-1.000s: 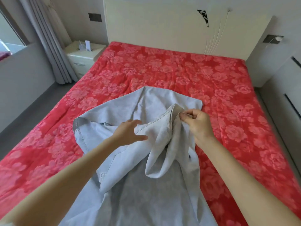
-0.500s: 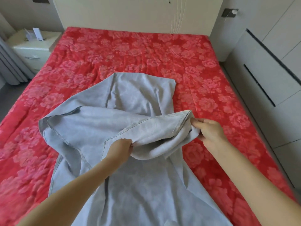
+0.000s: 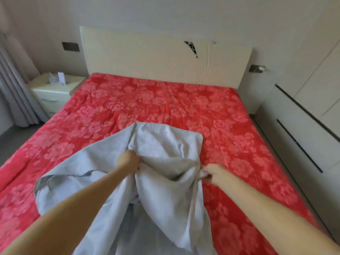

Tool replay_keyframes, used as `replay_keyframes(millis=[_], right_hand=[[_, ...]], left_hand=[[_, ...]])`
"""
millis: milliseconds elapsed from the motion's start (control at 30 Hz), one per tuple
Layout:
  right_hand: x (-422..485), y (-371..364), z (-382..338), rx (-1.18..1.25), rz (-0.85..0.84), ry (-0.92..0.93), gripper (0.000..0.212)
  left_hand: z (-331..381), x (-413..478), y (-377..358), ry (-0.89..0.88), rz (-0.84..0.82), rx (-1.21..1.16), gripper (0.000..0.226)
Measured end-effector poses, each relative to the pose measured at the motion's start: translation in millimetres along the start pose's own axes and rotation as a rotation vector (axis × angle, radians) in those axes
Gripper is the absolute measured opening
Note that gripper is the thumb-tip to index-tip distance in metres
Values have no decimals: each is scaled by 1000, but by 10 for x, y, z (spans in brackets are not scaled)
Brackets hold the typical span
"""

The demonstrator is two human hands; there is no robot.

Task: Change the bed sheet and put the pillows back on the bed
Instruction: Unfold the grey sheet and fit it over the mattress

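we find the grey sheet (image 3: 103, 162) bunched on the near half of the red floral bed cover (image 3: 165, 100), well apart from the headboard (image 3: 147, 57). the left grip (image 3: 128, 160) is clenched round a gathered fold at the sheet's middle. the right grip (image 3: 215, 173) pinches its bunched edge nearby. both are motion-blurred.

Nightstand (image 3: 53, 92) standing left beside curtain (image 3: 12, 92); cabinets (image 3: 303, 135) lining right side; grey floor (image 3: 11, 140) showing left.

Matt grey cloth sheet (image 3: 161, 150); floral red cover (image 3: 165, 100), perhaps quilted.
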State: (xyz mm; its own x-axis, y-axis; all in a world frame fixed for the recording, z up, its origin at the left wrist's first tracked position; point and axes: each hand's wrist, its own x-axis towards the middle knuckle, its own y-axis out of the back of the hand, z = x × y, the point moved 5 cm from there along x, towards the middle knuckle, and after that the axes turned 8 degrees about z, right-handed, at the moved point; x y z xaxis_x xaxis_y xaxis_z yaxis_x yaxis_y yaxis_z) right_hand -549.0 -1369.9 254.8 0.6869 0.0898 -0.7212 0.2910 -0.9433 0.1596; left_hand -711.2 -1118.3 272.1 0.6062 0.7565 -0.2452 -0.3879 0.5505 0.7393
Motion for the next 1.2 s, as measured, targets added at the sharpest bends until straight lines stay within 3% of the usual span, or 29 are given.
replay_keyframes(millis=[67, 133, 167, 233, 300, 433, 567, 733, 1000, 1200], right_hand=[[-265, -77, -1825, 340, 116, 536, 22], [-919, -85, -3015, 718, -31, 944, 11], [-1176, -111, -3278, 776, -182, 1024, 13], [-1132, -157, -3313, 642, -272, 1006, 51], [-748, -211, -2964, 470, -157, 942, 69], [-10, -378, -2044, 281, -28, 781, 37], [328, -415, -1137, 164, -13, 625, 25], [475, -417, 14, 86, -64, 410, 25], [419, -840, 1636, -177, -143, 227, 16], [124, -1681, 2736, -352, -265, 200, 18]], left_hand=[[1200, 661, 901, -224, 411, -188, 20], [2283, 833, 1765, -548, 560, -497, 25], [2653, 811, 2041, -722, 547, -579, 36], [2932, 795, 2153, -887, 483, -525, 61], [2631, 931, 1959, -819, 467, -388, 64], [1469, 1195, 1158, -543, 434, -70, 61], [397, 1060, 433, -373, 288, 113, 59], [-859, 571, -231, -129, 139, 269, 45], [-3191, -638, -620, 326, 125, 455, 5], [-4486, -1410, -463, 582, 236, 509, 39]])
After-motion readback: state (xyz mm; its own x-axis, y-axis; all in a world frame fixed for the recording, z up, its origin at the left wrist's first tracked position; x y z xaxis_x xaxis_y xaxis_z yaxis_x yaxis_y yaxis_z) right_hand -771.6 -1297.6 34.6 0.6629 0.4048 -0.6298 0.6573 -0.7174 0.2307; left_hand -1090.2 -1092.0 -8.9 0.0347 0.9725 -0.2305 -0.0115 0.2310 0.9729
